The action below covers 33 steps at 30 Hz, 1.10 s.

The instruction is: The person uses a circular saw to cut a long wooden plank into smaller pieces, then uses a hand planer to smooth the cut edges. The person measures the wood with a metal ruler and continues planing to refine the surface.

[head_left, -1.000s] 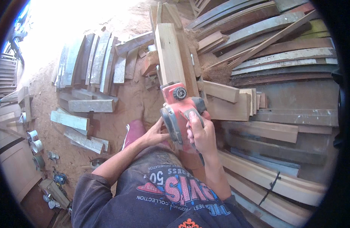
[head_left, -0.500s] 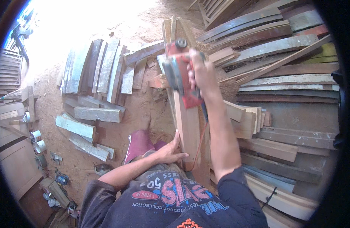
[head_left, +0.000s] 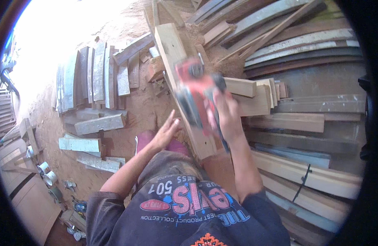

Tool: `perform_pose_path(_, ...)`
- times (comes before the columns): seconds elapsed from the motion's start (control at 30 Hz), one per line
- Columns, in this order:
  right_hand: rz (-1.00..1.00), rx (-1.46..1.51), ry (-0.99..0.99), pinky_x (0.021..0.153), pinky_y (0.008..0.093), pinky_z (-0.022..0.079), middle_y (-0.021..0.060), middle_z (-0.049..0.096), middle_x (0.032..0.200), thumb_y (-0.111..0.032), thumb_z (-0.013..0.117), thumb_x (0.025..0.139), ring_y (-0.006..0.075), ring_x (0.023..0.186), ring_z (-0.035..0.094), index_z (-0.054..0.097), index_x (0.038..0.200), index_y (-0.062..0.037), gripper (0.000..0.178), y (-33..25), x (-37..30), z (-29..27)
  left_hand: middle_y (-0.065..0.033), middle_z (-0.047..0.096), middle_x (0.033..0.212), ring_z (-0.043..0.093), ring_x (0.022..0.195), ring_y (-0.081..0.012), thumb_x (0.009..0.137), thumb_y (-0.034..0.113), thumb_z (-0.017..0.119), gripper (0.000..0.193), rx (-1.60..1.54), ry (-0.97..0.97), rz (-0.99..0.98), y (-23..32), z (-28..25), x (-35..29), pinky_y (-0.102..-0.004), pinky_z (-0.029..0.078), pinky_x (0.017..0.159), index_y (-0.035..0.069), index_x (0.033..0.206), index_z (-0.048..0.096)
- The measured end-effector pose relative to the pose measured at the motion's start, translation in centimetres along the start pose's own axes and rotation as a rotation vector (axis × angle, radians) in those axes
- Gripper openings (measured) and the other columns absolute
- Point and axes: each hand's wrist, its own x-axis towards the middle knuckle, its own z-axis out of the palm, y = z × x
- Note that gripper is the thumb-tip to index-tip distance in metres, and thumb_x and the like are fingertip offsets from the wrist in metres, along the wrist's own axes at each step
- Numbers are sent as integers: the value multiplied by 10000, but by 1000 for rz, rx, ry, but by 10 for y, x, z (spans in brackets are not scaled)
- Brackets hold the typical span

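Note:
A red and black electric hand planer (head_left: 199,87) sits over the middle of a pale timber beam (head_left: 169,43), blurred by motion. My right hand (head_left: 226,112) is closed round its rear handle. The beam runs away from me, with its near end just in front of my shirt. Beside the beam's left edge, my left hand (head_left: 166,133) is open, fingers stretched toward the wood; I cannot tell whether they touch it. The planer hides the beam's middle.
Old boards (head_left: 297,45) lie in layers along the right. Short cut blocks (head_left: 254,98) sit close beside the beam. Weathered planks (head_left: 88,74) and offcuts (head_left: 100,124) lie on the dirt floor at left. Cups (head_left: 49,176) stand at far left.
My right hand has brought the planer back toward me along the beam. My left hand has shifted from the beam's near end to farther up its left side. The view has turned.

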Motion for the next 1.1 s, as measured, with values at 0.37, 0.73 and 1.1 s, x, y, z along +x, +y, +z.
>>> perform_pose_path(0.37, 491, 9, 163, 564, 297, 445, -25, 602, 690, -337, 599, 1092, 72, 618, 555, 668, 865, -34, 385, 54, -248, -43, -149, 365, 1733, 524, 1487, -359, 1168, 569, 398, 799, 20, 101, 90, 12, 36, 10, -536, 518, 1101, 238, 1777, 1)
perform_pose_path(0.73, 375, 12, 128, 478, 239, 373, -50, 541, 657, -434, 585, 1119, 31, 539, 474, 621, 834, -78, 457, 30, -143, -26, -149, 293, 1775, 484, 1519, -383, 1164, 524, 410, 805, -68, 88, 24, 18, 35, 1, -553, 485, 1131, 242, 1776, -30)
perform_pose_path(1.1, 315, -36, 102, 431, 222, 368, -51, 521, 637, -497, 580, 1111, 31, 499, 462, 608, 808, -86, 511, 1, -23, -6, -203, 201, 1788, 421, 1555, -362, 1006, 41, 668, 1174, -74, -216, 60, 24, 14, 7, -495, 451, 1206, 166, 1713, -261)
